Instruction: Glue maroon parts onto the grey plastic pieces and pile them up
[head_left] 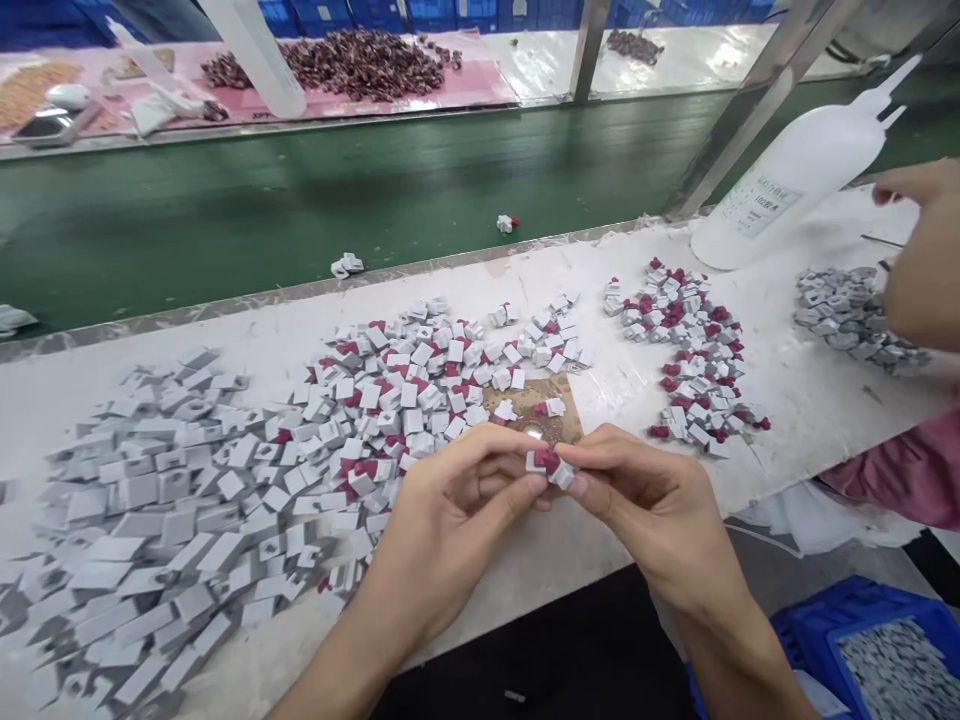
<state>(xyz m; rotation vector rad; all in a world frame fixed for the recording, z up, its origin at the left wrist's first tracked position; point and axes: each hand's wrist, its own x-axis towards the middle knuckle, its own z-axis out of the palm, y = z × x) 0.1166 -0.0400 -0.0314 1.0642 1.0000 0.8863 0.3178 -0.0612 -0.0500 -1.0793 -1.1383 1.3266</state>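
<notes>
"While both your hands were on that small blocky grey-and-maroon piece [547, 463], seemingly plastic, how did you have it?"

"Nearly closed. My bare left hand [454, 505] pinched one end between thumb and fingers, and my bare right hand [656, 490] pinched the other, the tips parted only by the piece itself."

"Where was it?"

"Between my two hands, over the flat white worktop [525, 610], just nearer me than the speckled brown patch [559, 388]."

"What did doing it well call for?"

"Steadiness, I judged: one hand keeping its end firm while the other pressed or turned, lightly, with the fingertips well clear of the middle, so the two colours would sit square. Too hard a squeeze might have skewed them."

"And its look?"

"Pale grey and angular at both ends, with knobbly maroon between. My fingertips hid some of it, so I could not tell whether the parts were fully seated."
</notes>
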